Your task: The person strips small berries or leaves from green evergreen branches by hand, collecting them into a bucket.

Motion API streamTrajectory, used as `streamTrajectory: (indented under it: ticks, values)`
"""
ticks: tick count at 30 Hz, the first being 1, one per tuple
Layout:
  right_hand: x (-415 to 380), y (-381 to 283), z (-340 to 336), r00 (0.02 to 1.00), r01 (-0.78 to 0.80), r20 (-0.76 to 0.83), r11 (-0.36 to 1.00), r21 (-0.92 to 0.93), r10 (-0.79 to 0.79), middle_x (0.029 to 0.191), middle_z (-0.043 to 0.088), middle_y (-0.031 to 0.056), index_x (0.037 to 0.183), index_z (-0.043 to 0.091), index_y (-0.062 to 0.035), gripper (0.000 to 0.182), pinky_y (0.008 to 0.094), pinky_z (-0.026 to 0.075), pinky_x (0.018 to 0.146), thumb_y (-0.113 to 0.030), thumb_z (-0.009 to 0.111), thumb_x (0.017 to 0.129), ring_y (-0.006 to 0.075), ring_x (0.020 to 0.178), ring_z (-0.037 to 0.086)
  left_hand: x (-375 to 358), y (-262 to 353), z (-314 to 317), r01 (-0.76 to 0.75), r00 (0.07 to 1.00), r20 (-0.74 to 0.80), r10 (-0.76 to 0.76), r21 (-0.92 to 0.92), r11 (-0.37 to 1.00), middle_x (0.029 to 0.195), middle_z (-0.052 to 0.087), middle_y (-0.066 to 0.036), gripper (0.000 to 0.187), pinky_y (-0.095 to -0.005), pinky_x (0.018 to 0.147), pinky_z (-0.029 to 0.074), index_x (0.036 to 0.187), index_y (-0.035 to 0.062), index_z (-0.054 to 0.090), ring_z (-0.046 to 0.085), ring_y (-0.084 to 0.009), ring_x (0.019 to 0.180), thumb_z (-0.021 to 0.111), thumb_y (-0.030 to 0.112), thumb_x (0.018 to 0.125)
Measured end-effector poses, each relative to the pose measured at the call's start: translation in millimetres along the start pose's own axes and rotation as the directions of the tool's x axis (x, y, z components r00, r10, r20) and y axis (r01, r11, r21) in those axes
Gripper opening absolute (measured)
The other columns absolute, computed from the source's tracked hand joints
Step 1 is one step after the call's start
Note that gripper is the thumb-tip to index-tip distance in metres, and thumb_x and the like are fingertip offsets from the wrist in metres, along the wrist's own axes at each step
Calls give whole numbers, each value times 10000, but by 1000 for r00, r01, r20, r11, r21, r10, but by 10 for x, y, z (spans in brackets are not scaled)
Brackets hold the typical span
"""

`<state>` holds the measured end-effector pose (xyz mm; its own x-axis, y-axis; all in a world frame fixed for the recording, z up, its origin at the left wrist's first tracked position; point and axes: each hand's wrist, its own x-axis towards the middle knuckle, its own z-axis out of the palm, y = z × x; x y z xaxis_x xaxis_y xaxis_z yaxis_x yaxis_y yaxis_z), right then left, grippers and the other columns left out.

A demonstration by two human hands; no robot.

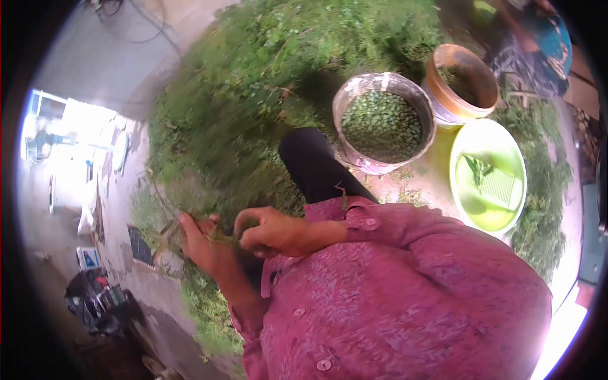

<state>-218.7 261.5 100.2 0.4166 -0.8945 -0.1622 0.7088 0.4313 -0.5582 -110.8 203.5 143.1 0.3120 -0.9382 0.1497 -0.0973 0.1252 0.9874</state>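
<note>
Picking step: left hand (201,244) clamped on sprig (221,239), right hand (269,231) pinched at its tip; next likely needs a clean pull toward bucket (384,123)

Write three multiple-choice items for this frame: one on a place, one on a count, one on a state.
1. Where does the metal bucket of green pods stand?
A. between the plant heap and the lime-green basin
B. inside the lime-green basin
C. on the person's lap

2. How many round containers stand together by the heap?
A. one
B. three
C. five

3. What are the two hands doing?
A. resting flat, open
B. both closed on a plant sprig
C. gripping the bucket rim

Answers:
1 A, the plant heap lies on one side and the lime-green basin on the other.
2 B, bucket, basin and orange bucket.
3 B, left hand and right hand pinch a plant sprig.
</note>
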Motion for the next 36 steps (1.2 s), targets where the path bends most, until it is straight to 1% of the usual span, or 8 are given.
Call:
streamTrajectory:
  ticks: [6,9,10,13,15,18,21,36]
  values:
    - [-255,-470,-279,969,173,-147,969,-173,-200,610,504,23,815,523,-50,110,200,377,411,-80,586,730,76,496,489,694,-140,-885,-47,928,-370,42,-4,999,565,457,-19,306,-287,560,436,726,18,537,430,-141,513,527,288,871]
    - [-546,-981,-686,736,515,-361,820,-251,-573,660,520,14,907,532,-60,146,197,398,418,-66,565,764,72,516,500,818,-132,-1580,8,854,-504,126,255,967,665,550,-78,383,-293,578,431,799,-27,591,492,-163,592,553,352,837]
    - [-640,-1105,-862,511,566,-545,737,-369,-665,690,555,15,870,560,-72,84,195,383,409,-61,550,788,75,506,498,832,-113,-1820,87,814,-558,160,390,917,733,599,-122,463,-302,602,439,846,-55,618,533,-180,649,565,404,814]
    - [-920,-1245,-1850,227,276,-413,465,-841,-882,774,619,56,831,629,-82,124,241,453,535,-177,564,786,134,616,572,751,-323,-2500,202,775,-465,428,824,530,702,622,-193,507,-371,620,448,760,-99,612,604,-276,663,512,394,824]
    - [-1122,-1174,-2470,364,-650,-290,-18,-760,-885,891,629,138,965,624,-56,305,343,476,733,-262,597,741,268,814,605,636,-535,-3067,266,953,-243,184,957,-112,864,607,-253,539,-392,708,463,849,-94,601,604,-340,834,479,429,807]
    - [-1290,-913,-2575,459,-779,-200,-283,-560,-866,1012,592,197,1053,590,-32,439,376,405,887,-308,601,712,334,991,545,285,-508,-3172,362,910,-389,-142,914,-184,961,599,-222,510,-415,766,455,941,-30,611,573,-353,922,492,441,785]
    - [-1185,-1002,-2496,486,-746,-575,29,-665,-658,1073,566,208,1061,580,-24,447,357,396,900,-301,591,711,313,1029,530,220,-792,-3358,297,935,-330,-130,929,-222,1000,597,-196,510,-416,806,435,1006,15,605,558,-352,952,528,453,756]
    - [104,-1410,-1726,842,-440,-282,-285,-852,-460,975,606,185,1018,591,-14,414,359,441,831,-295,595,713,323,923,573,1249,-945,-778,-469,859,511,-2,789,397,888,581,-172,349,-404,750,440,990,9,588,554,-330,862,595,270,757]
